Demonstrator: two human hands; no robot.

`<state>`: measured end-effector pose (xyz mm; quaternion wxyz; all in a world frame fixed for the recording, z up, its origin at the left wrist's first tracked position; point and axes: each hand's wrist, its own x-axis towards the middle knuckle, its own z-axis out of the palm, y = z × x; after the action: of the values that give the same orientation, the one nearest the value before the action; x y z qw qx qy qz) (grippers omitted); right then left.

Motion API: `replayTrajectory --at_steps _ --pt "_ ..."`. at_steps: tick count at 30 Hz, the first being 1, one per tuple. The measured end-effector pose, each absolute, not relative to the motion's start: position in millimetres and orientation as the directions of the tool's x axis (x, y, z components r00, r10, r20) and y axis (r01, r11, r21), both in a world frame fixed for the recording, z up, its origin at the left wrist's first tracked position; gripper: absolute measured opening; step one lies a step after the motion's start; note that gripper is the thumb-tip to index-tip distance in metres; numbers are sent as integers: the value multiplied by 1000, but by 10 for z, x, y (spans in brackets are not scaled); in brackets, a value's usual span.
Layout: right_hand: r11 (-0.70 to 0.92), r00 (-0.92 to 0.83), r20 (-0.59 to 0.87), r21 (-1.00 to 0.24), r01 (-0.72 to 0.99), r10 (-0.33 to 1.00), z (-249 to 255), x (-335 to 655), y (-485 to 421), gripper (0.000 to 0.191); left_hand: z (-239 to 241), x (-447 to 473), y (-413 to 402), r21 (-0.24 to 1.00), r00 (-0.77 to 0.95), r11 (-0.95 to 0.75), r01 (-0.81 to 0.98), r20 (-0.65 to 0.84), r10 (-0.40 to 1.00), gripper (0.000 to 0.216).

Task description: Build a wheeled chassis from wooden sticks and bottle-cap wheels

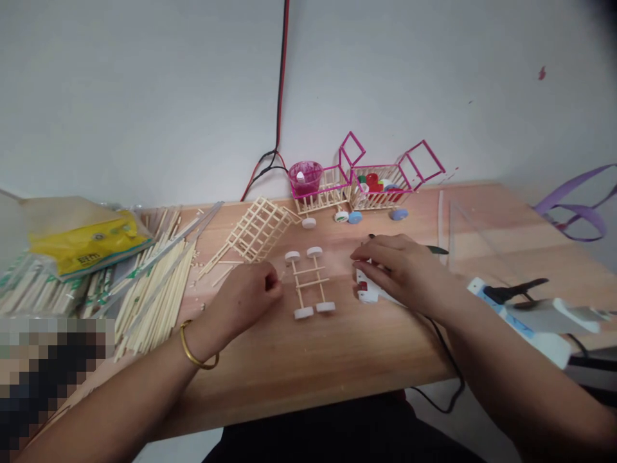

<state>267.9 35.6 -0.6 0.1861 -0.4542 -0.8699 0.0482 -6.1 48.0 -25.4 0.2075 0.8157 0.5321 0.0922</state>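
Observation:
In the middle of the table lies a small wheeled frame [311, 283] of thin wooden sticks with white round wheels. Just left of it is my left hand [250, 289], its fingers curled into a closed pinch; anything inside is too small to make out. On the right, my right hand [400, 267] rests over a white block with a red switch [367, 288], fingers stretched forward and loosely bent. The hand covers much of this block. A dark, pointed object [436, 249] sticks out behind the right hand, mostly hidden.
Behind stand two stick carts with magenta edges, one holding a pink cup [306, 179], the other coloured caps [373, 183]. A stick lattice basket [263, 228] leans nearby. Loose sticks [159, 289] and a yellow packet [91, 241] lie left; a black-handled tool [515, 290] sits right.

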Motion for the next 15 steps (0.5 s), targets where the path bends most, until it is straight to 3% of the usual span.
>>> replayTrajectory --at_steps 5,9,15 --pt "594 -566 188 -327 735 803 -109 2575 411 14 -220 -32 408 617 440 -310 723 -66 895 11" --pt "597 -590 158 -406 692 791 -127 2513 348 15 -193 5 269 673 579 -470 571 76 812 8" --pt "571 -683 -36 -517 637 729 -121 2453 213 23 -301 58 112 527 768 -714 460 166 618 7"
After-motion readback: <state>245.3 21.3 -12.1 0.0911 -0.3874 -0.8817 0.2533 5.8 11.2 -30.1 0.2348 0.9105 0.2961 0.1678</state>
